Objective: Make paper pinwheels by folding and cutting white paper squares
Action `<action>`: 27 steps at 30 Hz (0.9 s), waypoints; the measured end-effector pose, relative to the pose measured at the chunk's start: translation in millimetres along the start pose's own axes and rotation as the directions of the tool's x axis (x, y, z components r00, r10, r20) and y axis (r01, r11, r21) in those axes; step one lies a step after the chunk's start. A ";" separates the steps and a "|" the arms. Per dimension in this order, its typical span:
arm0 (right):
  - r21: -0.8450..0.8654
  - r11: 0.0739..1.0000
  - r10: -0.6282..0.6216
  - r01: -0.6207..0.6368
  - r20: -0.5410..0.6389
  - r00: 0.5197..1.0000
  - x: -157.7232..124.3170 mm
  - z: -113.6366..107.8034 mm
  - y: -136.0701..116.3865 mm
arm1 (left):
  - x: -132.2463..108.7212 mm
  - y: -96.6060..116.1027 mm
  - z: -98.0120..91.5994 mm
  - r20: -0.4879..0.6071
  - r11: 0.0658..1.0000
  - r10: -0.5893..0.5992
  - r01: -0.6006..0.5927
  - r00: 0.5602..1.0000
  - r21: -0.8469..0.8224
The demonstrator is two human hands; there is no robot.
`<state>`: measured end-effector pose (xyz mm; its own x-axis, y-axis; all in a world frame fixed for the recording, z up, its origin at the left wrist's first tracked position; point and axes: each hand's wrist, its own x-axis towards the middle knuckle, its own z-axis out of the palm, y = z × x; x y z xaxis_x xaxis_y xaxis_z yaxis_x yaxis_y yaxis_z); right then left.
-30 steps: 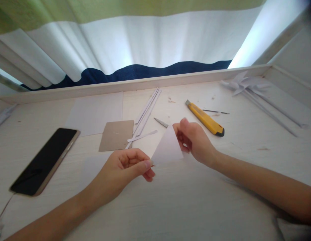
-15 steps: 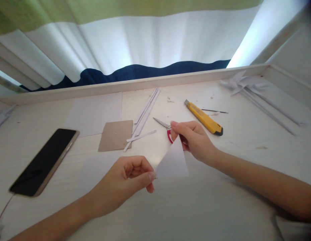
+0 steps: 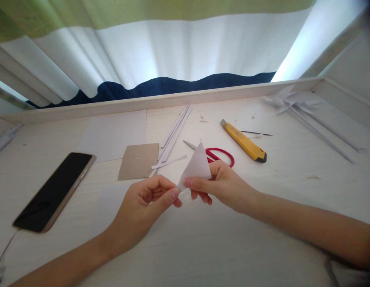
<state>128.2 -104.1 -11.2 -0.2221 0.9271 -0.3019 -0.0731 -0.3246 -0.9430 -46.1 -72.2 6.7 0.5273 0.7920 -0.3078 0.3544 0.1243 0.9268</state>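
Observation:
A small triangle of folded white paper [image 3: 198, 163] is held up between my two hands over the table. My left hand [image 3: 153, 199] pinches its lower left corner between thumb and forefinger. My right hand [image 3: 223, 183] grips the lower edge, thumb in front and fingers behind. Just beyond the paper lies a pair of scissors [image 3: 229, 153] with red handles, its blades partly hidden by the triangle. A square of grey-brown cardboard [image 3: 138, 161] and several narrow white paper strips [image 3: 175, 131] are to the left of the scissors.
A yellow utility knife [image 3: 243, 141] and a thin dark stick [image 3: 258, 133] lie at the right. Paper pinwheels [image 3: 288, 101] rest at the far right. A phone [image 3: 53, 193] with a cable is at the left. White sheets [image 3: 116, 133] lie behind it. A raised rim [image 3: 173, 97] borders the back.
My right hand has moved from the triangle's top corner down to its lower edge. The triangle has tilted upward, and the red scissor handles now show. My left hand keeps its pinch.

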 end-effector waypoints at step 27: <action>-0.038 0.989 -0.146 0.142 -0.167 0.975 4.2 -5.7 6.3 | -1.9 1.5 4.7 0.172 0.993 -0.110 0.102 0.979 0.056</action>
<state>132.3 -101.2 -19.3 -0.0439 0.9827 -0.1797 -0.0670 -0.1823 -0.9810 -43.0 -76.4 7.6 0.6103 0.6584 -0.4405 0.4488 0.1708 0.8772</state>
